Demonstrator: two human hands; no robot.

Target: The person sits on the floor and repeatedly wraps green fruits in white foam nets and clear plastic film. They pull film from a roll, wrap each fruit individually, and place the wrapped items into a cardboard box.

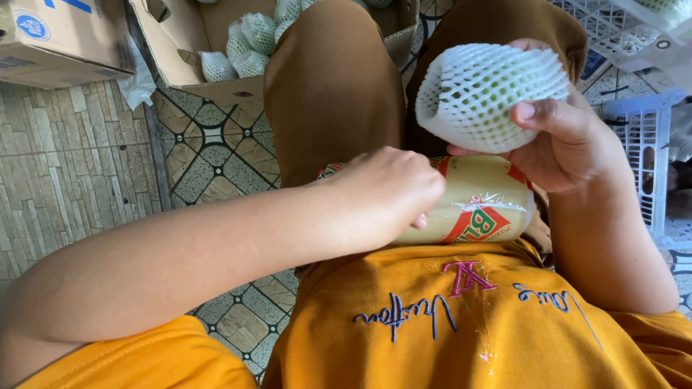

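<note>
My right hand (569, 140) holds a green fruit wrapped in a white foam net sleeve (483, 94) above my lap. A large roll of clear wrap film with a red, green and yellow printed core (479, 205) lies across my lap. Fingers curled, my left hand (382, 194) rests on the left end of that roll. I cannot tell whether those fingers pinch the film's edge.
An open cardboard box (216, 86) with several foam-netted fruits stands ahead on the patterned tile floor. Another cardboard box (58, 43) sits at the top left. White plastic crates (641, 144) stand at the right.
</note>
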